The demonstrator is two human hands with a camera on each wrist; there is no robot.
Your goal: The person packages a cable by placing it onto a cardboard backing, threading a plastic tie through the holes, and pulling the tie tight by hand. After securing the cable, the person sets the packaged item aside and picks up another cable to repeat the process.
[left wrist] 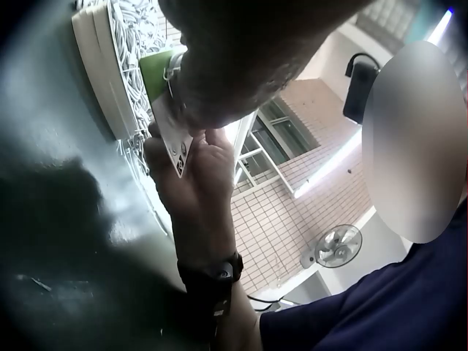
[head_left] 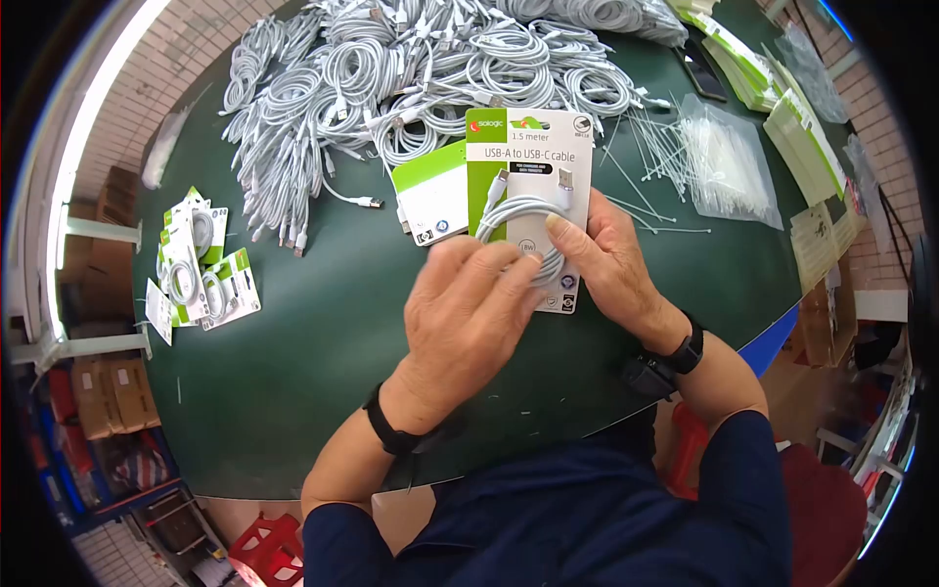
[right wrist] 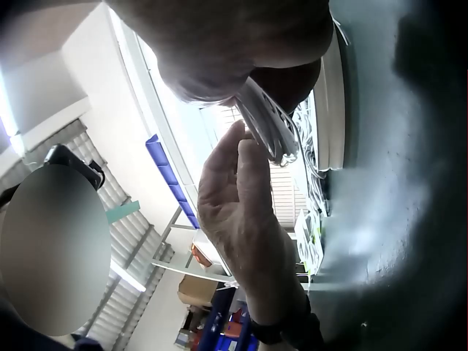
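My right hand [head_left: 621, 259] grips a white and green USB cable card [head_left: 533, 137] by its right edge, thumb on the front over the coil. A looped white USB cable [head_left: 528, 207] lies against the card front, one connector pointing up. My left hand [head_left: 465, 308] is at the card's lower left, its fingertips right at the coil. In the right wrist view, the left hand's [right wrist: 245, 208] fingers reach nearly straight up to the coil [right wrist: 267, 124]. The left wrist view shows the right hand [left wrist: 201, 168] holding the card [left wrist: 170, 131] from its edge.
Behind the held card sits a stack of cards [head_left: 435, 201]. A large heap of coiled cables [head_left: 391, 78] fills the back. Several carded cables [head_left: 201, 259] lie at left. On the right are loose zip ties [head_left: 650, 157], a bag of them [head_left: 729, 161], a phone [head_left: 699, 73] and more cards [head_left: 802, 147].
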